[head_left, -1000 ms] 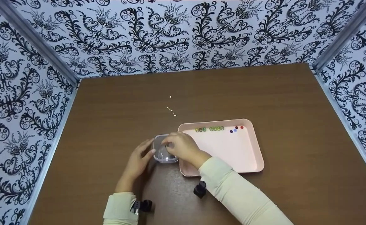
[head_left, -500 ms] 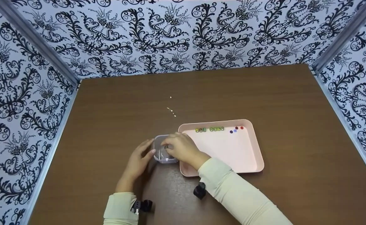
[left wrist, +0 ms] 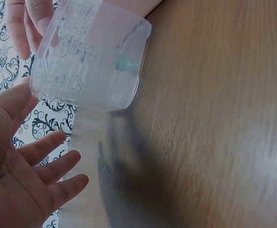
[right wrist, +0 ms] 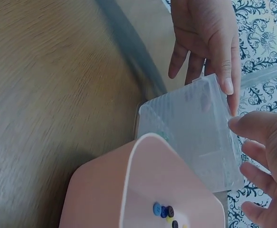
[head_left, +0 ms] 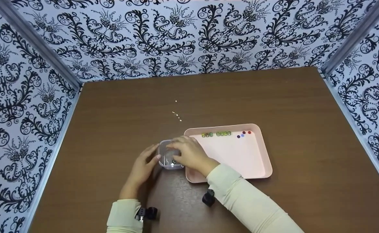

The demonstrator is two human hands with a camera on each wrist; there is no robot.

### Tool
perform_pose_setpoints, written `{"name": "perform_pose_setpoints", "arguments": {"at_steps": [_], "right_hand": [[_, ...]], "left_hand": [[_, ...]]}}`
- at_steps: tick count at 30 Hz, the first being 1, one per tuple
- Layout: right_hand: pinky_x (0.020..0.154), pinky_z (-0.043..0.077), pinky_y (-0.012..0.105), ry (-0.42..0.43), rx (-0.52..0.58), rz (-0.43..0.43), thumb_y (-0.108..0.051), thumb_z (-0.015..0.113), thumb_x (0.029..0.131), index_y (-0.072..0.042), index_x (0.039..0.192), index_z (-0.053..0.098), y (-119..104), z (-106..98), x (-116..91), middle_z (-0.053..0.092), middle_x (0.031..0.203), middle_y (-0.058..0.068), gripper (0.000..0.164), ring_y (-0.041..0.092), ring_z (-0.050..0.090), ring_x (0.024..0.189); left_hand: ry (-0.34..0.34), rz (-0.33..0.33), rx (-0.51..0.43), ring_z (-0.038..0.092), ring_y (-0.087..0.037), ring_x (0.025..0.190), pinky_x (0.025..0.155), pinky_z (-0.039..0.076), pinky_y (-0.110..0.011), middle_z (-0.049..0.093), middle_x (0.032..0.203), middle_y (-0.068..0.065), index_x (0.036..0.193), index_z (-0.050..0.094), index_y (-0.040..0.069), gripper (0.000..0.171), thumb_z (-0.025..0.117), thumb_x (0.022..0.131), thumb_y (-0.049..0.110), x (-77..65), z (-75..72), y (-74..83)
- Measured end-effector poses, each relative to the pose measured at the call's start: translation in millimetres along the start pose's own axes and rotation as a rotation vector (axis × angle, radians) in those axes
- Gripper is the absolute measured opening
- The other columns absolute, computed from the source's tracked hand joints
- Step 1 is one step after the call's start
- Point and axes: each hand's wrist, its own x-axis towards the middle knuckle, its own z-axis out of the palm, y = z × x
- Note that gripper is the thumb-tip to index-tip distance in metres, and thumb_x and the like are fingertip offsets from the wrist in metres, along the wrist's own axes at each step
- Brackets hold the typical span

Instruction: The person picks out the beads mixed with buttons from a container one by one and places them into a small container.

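A clear plastic box [head_left: 168, 163] stands against the left side of a pink tray [head_left: 189, 176]. My left hand [head_left: 142, 166] rests its thumb and forefinger at the box's left rim; in the left wrist view its other fingers [left wrist: 62, 187] stretch out free. Over the box is my right hand [head_left: 189, 152], thumb and fingers apart with nothing between them. Below them, a small dark round piece [head_left: 173, 161] lies inside the box. Through the box wall in the left wrist view, a small green piece [left wrist: 125, 61] shows blurred.
Along the tray's far side sit green and yellow bead-like pieces [head_left: 223, 133] in two short rows. Several small buttons [head_left: 242, 135], blue, dark and red, lie in its far right corner. Tiny pale bits [head_left: 177, 115] are scattered on the brown table [head_left: 128, 106]. Patterned walls surround it.
The fingers of my right hand have parted from the small dark piece they pinched; such a piece now shows lower down inside the box. My left hand keeps its place.
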Motion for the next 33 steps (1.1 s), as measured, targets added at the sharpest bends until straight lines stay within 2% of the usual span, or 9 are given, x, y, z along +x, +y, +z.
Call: {"name": "perform_pose_setpoints", "arguments": {"at_steps": [7, 15, 25, 33], "right_hand": [[0.107, 0.036, 0.050, 0.027, 0.005, -0.009, -0.023, 0.074, 0.081, -0.017, 0.126, 0.065, 4, 0, -3, 0.057, 0.135, 0.006, 0.046, 0.027, 0.047, 0.129], [0.112, 0.023, 0.061, 0.014, 0.018, 0.017, -0.032, 0.078, 0.080, -0.018, 0.138, 0.055, 9, -4, -7, 0.040, 0.151, 0.007, 0.064, 0.032, 0.030, 0.141], [0.110, 0.017, 0.067, 0.029, -0.023, 0.014, -0.037, 0.080, 0.076, -0.023, 0.143, 0.048, 14, -12, -11, 0.030, 0.156, 0.005, 0.075, 0.030, 0.016, 0.146], [0.110, 0.010, 0.070, 0.011, -0.055, 0.043, -0.042, 0.081, 0.073, -0.025, 0.147, 0.041, 15, -19, -13, 0.020, 0.160, 0.003, 0.086, 0.031, 0.006, 0.148]], "left_hand": [[0.002, -0.008, 0.029, 0.035, -0.042, 0.137, 0.113, 0.023, -0.057, 0.044, 0.143, -0.026, 0.135, 0.056, 0.005, 0.043, 0.061, 0.095, 0.018, -0.6, 0.1, 0.4], [0.005, -0.019, 0.046, 0.035, -0.042, 0.137, 0.113, 0.023, -0.058, 0.045, 0.143, -0.025, 0.136, 0.055, 0.006, 0.043, 0.061, 0.095, 0.020, -0.6, 0.7, -0.4], [0.010, -0.002, 0.044, 0.036, -0.043, 0.136, 0.114, 0.023, -0.057, 0.046, 0.142, -0.026, 0.135, 0.056, 0.005, 0.043, 0.062, 0.094, 0.016, -0.2, 0.8, -0.5], [0.012, 0.005, 0.032, 0.036, -0.043, 0.136, 0.114, 0.023, -0.056, 0.045, 0.142, -0.027, 0.134, 0.056, 0.003, 0.042, 0.062, 0.094, 0.015, 0.4, 0.6, 0.2]]}}
